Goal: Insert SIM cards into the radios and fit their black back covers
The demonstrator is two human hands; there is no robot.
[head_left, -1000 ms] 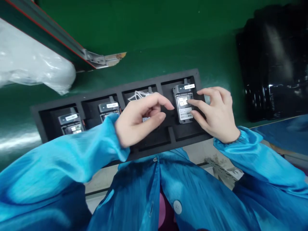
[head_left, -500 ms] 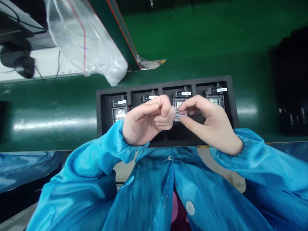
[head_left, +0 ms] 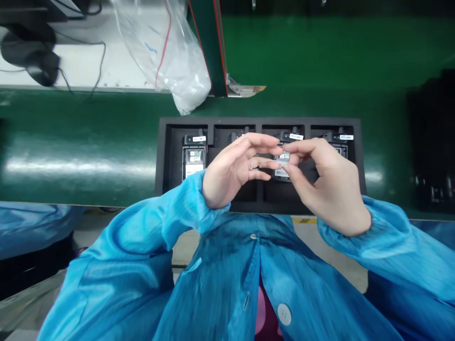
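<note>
A black foam tray (head_left: 163, 156) with several slots lies on the green belt in front of me, a small dark device in each slot. The leftmost device (head_left: 194, 156) is in plain view. My left hand (head_left: 234, 168) and my right hand (head_left: 327, 182) meet over the third slot, fingertips pinching a small pale, thin piece (head_left: 282, 161) between them, just above the device (head_left: 289, 138) there. Whether the piece is loose or part of that device is unclear. The far-right device (head_left: 340, 140) is partly hidden by my right hand.
A clear plastic bag (head_left: 174, 52) hangs over the belt's far side above the tray. A dark cabled object (head_left: 31, 59) sits on a white surface at the back left. Dark trays (head_left: 432, 142) stand at the right. The green belt (head_left: 71, 151) stretches left.
The view has swung so the tray sits more to the right. My left hand has uncurled from a fist to extended fingers. Both hands stay together over the third slot.
</note>
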